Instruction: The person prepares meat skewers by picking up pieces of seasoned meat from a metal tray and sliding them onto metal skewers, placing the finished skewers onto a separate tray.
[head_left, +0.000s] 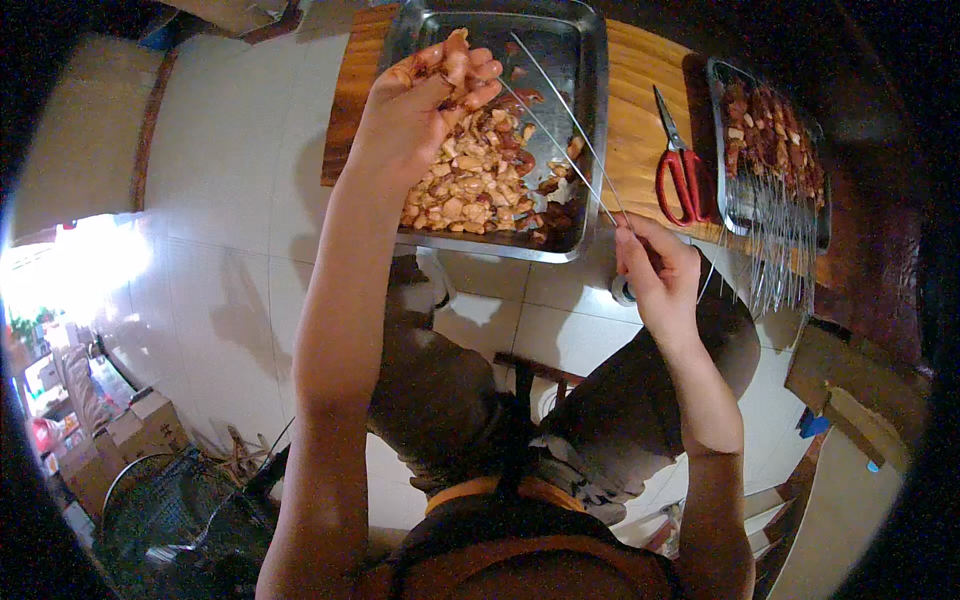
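My left hand (409, 116) is raised over the near-left part of a large metal tray (487, 245), its fingers curled around pieces of raw meat (455, 61). Diced pale meat (469, 187) is heaped in the tray below it, with darker red pieces (525, 161) along the heap's right side. Two thin metal skewers (576, 124) are pinched in my right hand (664, 274), just off the tray's near right corner. They slant up and left across the tray, and their visible lengths carry no meat. One skewer's tip comes close to my left fingertips; whether they touch, I cannot tell.
Red-handled scissors (679, 172) lie on the wooden table (634, 82) right of the tray. Farther right, a smaller metal tray (727, 214) holds meat on skewers (772, 135), whose bare ends (784, 262) overhang the table edge. Cardboard boxes (146, 431) stand at lower left.
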